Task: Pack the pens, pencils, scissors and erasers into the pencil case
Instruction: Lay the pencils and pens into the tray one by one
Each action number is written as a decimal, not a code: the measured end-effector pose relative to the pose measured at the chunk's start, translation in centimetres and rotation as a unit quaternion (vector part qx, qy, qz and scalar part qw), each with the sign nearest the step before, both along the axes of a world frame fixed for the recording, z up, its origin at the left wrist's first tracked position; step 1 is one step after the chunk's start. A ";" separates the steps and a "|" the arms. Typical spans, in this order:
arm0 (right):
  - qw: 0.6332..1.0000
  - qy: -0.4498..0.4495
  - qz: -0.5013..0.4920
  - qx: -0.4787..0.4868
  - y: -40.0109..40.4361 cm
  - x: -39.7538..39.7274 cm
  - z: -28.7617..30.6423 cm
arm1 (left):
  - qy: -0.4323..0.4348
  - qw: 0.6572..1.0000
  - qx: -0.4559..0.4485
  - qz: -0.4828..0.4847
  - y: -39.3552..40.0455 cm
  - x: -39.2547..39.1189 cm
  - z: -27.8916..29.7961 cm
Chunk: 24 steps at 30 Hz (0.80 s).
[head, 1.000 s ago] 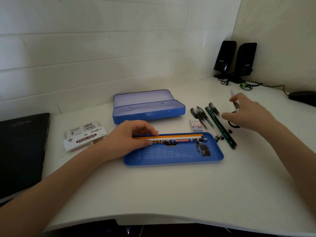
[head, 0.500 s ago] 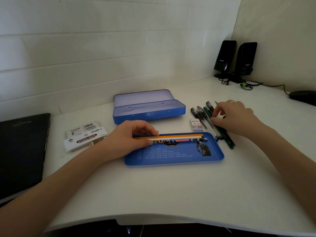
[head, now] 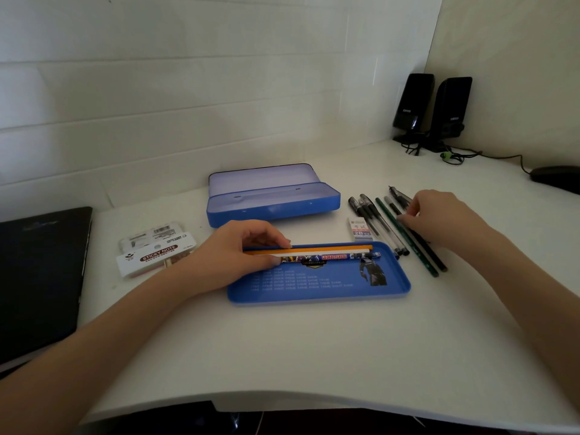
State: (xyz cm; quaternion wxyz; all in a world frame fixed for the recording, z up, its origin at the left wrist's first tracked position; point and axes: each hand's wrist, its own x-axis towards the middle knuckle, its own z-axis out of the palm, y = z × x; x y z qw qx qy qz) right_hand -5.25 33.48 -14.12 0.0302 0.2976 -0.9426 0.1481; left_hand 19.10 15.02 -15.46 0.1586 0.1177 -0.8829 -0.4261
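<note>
From the head camera, my left hand (head: pixel 232 262) rests at the left end of the blue tray (head: pixel 317 293), an insert lying flat on the white desk (head: pixel 282 350); my thumb and fingers are curled around the ends of three pencils (head: pixel 326 252) lying side by side along the tray's far rim, an orange one, a white one and one with a printed pattern. Their long axes run left to right, parallel to the tray's long side. Behind the tray, the blue pencil case (head: pixel 273 205) stands open, lid tipped back, its long axis also left to right. My right hand (head: pixel 439 218) is over the loose pens and pencils (head: pixel 386 227) to the right of the tray, fingertips bent down onto the rightmost ones; whether I actually grip one I cannot tell. Those pens lie close together, slanting from far left to near right, caps toward the wall. A small white eraser (head: pixel 358 229) marked 2B sits just beside the tray's far right corner. Sticky note packs (head: pixel 155 251) lie to the left, beside a dark laptop (head: pixel 40 277); two black speakers (head: pixel 433 108) stand in the far corner.
</note>
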 end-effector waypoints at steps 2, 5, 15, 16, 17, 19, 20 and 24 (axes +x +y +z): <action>1.000 -0.021 0.002 0.014 0.0 -0.1 0.1 | 0.001 1.000 0.004 0.000 0.0 0.0 0.0; 0.999 -0.033 -0.001 0.024 -0.3 -0.1 0.2 | 0.001 1.000 0.004 0.001 0.1 0.0 0.0; 0.998 0.027 0.017 -0.052 -0.5 1.3 0.2 | -0.007 1.000 0.000 0.005 0.0 0.1 0.1; 0.995 0.033 0.037 -0.088 -0.5 1.7 0.4 | -0.005 1.000 0.003 0.003 0.1 0.1 0.1; 0.990 0.027 0.060 -0.123 -0.6 2.0 0.6 | -0.003 1.000 0.006 0.001 0.1 0.1 0.1; 0.979 0.007 0.110 -0.170 -0.8 3.0 1.1 | -0.003 1.000 0.010 -0.002 0.1 0.1 0.2; 0.975 0.004 0.137 -0.177 -0.9 3.5 1.3 | -0.004 1.000 0.013 -0.002 0.1 0.1 0.2; 0.939 -0.063 0.282 -0.187 -1.0 6.0 1.4 | -0.007 1.000 0.027 0.000 0.0 0.1 0.2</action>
